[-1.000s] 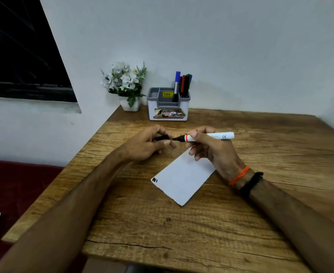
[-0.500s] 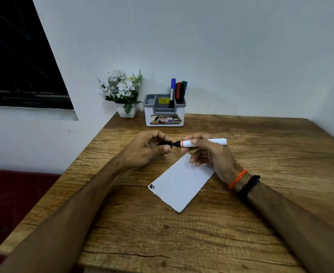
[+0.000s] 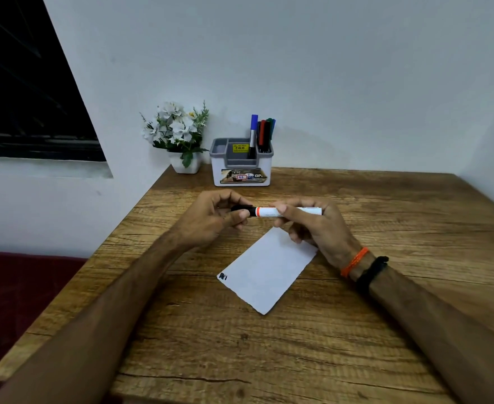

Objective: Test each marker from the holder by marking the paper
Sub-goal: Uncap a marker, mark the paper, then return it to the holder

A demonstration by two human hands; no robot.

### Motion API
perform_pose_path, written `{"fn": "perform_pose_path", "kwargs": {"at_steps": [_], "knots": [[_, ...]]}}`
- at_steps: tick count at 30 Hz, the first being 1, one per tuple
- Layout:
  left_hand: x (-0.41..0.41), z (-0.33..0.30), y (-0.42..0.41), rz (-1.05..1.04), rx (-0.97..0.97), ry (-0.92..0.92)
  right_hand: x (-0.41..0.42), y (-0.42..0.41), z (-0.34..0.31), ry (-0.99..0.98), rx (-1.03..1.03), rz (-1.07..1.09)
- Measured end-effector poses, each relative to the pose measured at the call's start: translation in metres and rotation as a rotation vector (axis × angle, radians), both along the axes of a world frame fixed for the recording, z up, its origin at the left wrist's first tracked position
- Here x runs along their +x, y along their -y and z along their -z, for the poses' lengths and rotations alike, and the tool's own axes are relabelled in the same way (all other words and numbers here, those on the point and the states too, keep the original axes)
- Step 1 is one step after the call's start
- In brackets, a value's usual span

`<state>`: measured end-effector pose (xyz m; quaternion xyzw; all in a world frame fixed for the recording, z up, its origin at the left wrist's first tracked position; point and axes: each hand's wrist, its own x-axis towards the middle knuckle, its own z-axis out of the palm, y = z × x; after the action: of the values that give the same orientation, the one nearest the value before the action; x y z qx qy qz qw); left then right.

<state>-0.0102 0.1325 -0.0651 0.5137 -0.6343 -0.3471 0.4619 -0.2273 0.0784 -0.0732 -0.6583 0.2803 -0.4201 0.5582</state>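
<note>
I hold a white marker [image 3: 269,212] with an orange ring level above the table. My right hand [image 3: 312,225] grips its barrel. My left hand [image 3: 213,220] pinches the black cap [image 3: 241,209], which sits pushed onto the marker's tip end. Below my hands lies a white sheet of paper [image 3: 266,272] with a small dark mark at its left corner. The grey and white holder [image 3: 241,167] stands at the back of the table with several markers [image 3: 261,135] upright in its right compartment.
A white pot of white flowers [image 3: 180,135] stands left of the holder against the wall. The wooden table [image 3: 240,345] ends at its left edge beside a dark red surface [image 3: 15,287]. A dark window [image 3: 21,83] is at the far left.
The black cap in my left hand has closed the gap to the marker's tip and now sits on it. The camera tilted up a little.
</note>
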Motion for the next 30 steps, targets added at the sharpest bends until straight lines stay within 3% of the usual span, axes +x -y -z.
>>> {"fn": "perform_pose_path", "kwargs": {"at_steps": [24,30], "knots": [[-0.007,-0.004,-0.006,-0.128,0.049,-0.117,-0.003,0.007,0.006,-0.126,-0.39,-0.059],[-0.018,-0.014,-0.009,-0.171,-0.027,-0.194,-0.008,0.009,-0.007,-0.078,-0.257,-0.063]]}}
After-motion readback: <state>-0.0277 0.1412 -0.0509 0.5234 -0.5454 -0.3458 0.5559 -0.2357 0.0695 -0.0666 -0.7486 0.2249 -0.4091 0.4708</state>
